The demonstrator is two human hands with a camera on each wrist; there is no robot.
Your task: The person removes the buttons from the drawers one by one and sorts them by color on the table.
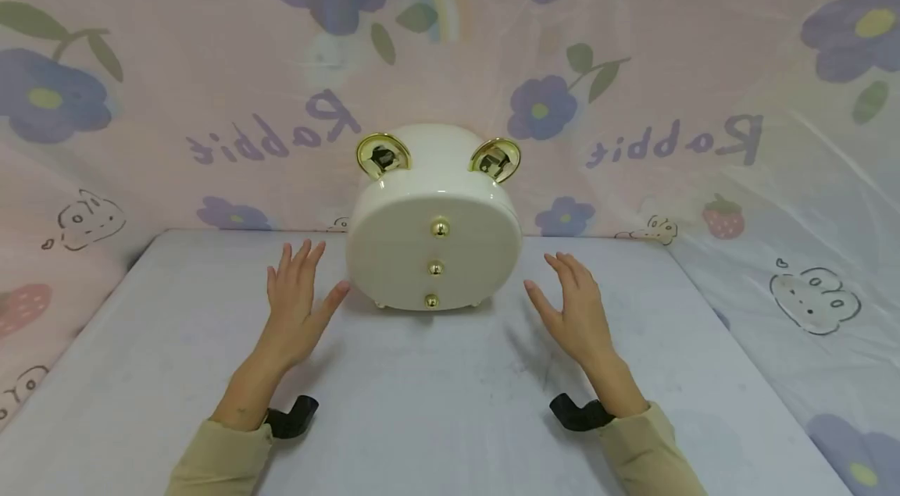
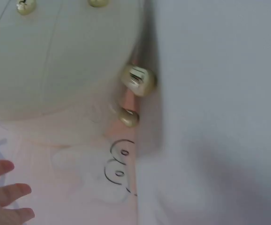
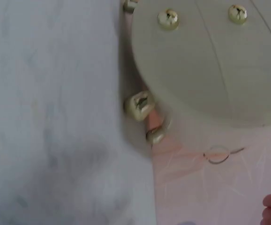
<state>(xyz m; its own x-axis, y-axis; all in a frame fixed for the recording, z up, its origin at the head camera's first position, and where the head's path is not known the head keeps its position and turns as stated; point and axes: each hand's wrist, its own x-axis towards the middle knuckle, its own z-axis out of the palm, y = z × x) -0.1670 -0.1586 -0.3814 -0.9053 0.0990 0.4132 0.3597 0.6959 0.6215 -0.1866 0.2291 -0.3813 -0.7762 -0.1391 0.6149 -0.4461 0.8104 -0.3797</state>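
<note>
A glossy white oval jewelry box (image 1: 394, 246) with drawer seams stands upright on the table. Three gold knobs (image 1: 436, 268) run down its front, and two gold-lined round ears (image 1: 495, 158) stick up from the top. Gold feet (image 2: 139, 80) hold it up, as the left wrist view shows. To its left hovers my left hand (image 1: 295, 312), fingers spread and thumb near the box's side. My right hand (image 1: 578, 316) is held on the other side, a little apart from the box, fingers extended. Neither hand holds anything.
A white table top (image 1: 422, 402) stretches under both hands. Behind and at the sides hangs a pink and white cloth (image 1: 450, 82) printed with flowers, rabbits and lettering, close to the table's back edge. Each wrist carries a black mount (image 1: 294, 418) below a beige sleeve (image 1: 221, 457).
</note>
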